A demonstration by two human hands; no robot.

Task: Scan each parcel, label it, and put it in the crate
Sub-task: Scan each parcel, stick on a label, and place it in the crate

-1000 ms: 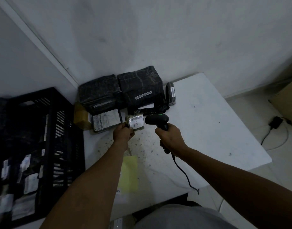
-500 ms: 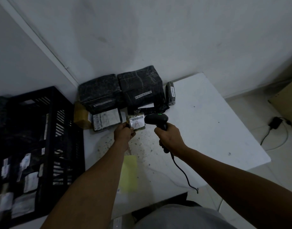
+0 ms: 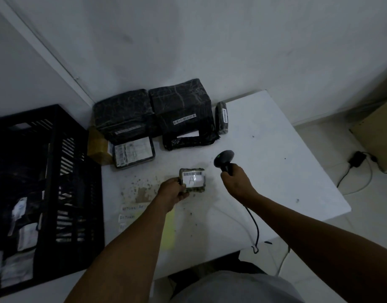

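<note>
Two hands busy: our left hand (image 3: 174, 192) grips the small parcel (image 3: 193, 179), label up for reading; our right hand (image 3: 234, 179) clenches the scanner (image 3: 224, 159) at its 2 o'clock. Crate (image 3: 46, 171) waits at 9.

Six wrapped parcels: one small, labelled A (image 3: 193, 179), gripped in the left hand (image 3: 172, 192), five beyond it. One black handheld scanner (image 3: 224, 160) in the right hand (image 3: 236, 182). One black slatted plastic crate (image 3: 57, 182) left of the left hand.
</note>
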